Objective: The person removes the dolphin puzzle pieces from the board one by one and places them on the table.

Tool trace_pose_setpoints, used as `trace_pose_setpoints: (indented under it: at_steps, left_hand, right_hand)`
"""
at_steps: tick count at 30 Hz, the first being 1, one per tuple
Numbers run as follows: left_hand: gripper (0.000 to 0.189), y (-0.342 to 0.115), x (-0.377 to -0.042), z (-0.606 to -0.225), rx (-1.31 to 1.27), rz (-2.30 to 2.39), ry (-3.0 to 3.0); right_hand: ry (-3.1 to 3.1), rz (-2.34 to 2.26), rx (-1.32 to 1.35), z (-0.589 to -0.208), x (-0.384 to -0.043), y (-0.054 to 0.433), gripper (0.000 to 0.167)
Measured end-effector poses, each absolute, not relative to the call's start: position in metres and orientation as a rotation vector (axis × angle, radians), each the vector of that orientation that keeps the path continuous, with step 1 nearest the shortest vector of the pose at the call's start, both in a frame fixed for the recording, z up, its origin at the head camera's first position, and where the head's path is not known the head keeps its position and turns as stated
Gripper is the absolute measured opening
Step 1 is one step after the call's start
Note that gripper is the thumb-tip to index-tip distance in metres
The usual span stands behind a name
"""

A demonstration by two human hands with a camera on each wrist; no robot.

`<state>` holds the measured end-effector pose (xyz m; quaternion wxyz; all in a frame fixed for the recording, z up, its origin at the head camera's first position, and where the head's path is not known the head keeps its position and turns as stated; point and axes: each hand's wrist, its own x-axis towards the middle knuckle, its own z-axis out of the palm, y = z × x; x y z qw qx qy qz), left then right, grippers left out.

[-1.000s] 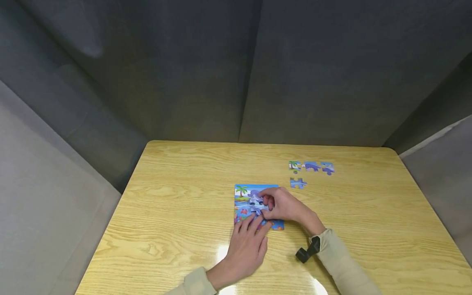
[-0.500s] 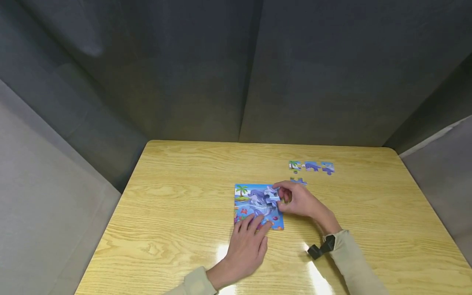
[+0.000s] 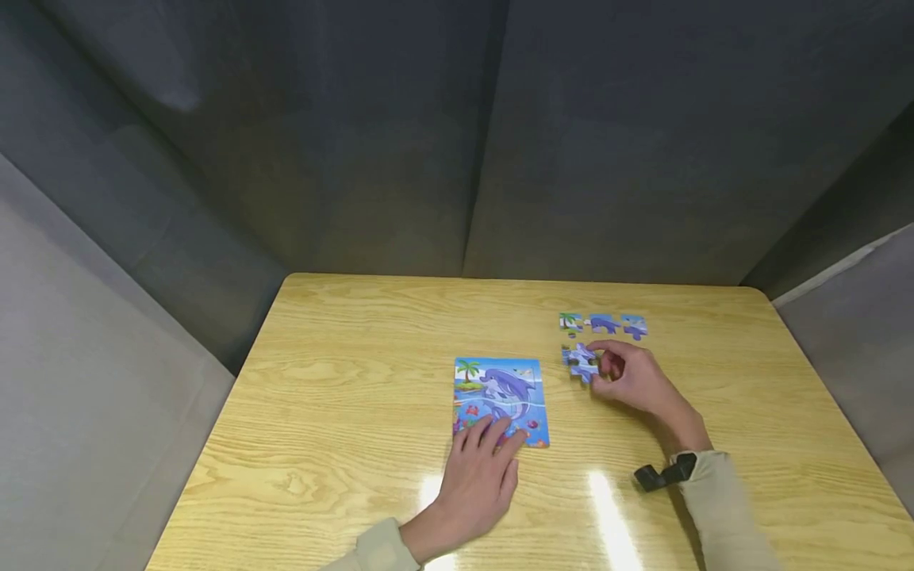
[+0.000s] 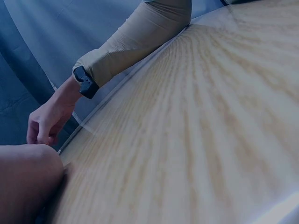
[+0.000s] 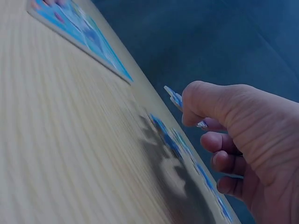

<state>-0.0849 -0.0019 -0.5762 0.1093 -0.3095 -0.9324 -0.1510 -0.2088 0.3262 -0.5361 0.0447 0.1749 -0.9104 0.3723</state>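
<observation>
My right hand (image 3: 634,379) pinches a blue and purple jigsaw puzzle piece (image 3: 584,363) between thumb and forefinger. In the right wrist view the held piece (image 5: 173,97) is raised over the table, beyond the thumb. It partly overlaps a blue puzzle piece (image 3: 566,354) lying on the table. My left hand (image 3: 480,485) rests with spread fingers on the lower edge of a square dolphin picture board (image 3: 514,388). A palm tree, a dolphin and a red crab show on the board; its bottom strip is partly hidden under the fingers.
A palm-tree piece (image 3: 570,320), a dolphin piece (image 3: 604,323) and a sky-and-purple piece (image 3: 634,325) lie in a row behind the right hand. The wooden table (image 3: 343,381) ends at dark grey curtains (image 3: 371,159). A black wrist camera (image 3: 664,473) juts from the right wrist.
My right hand has carried the pinched puzzle piece from over the dolphin board rightward to the loose pieces. The whole dolphin picture now shows. My left hand has stayed in place.
</observation>
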Motion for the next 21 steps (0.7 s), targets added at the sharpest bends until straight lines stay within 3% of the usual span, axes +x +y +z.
trace_pose_setpoints:
  at_steps: [10, 21]
  left_hand:
    - [0.044, -0.003, -0.084, -0.574, -0.918, -0.451, -2.758]
    - [0.044, -0.003, -0.085, -0.574, -0.92, -0.451, -2.767]
  right_hand:
    - [-2.839, 1.038, 0.362, -0.555, -0.219, 0.372, 0.046]
    - [-2.928, 1.025, 0.326, -0.559, -0.228, 0.381, 0.044]
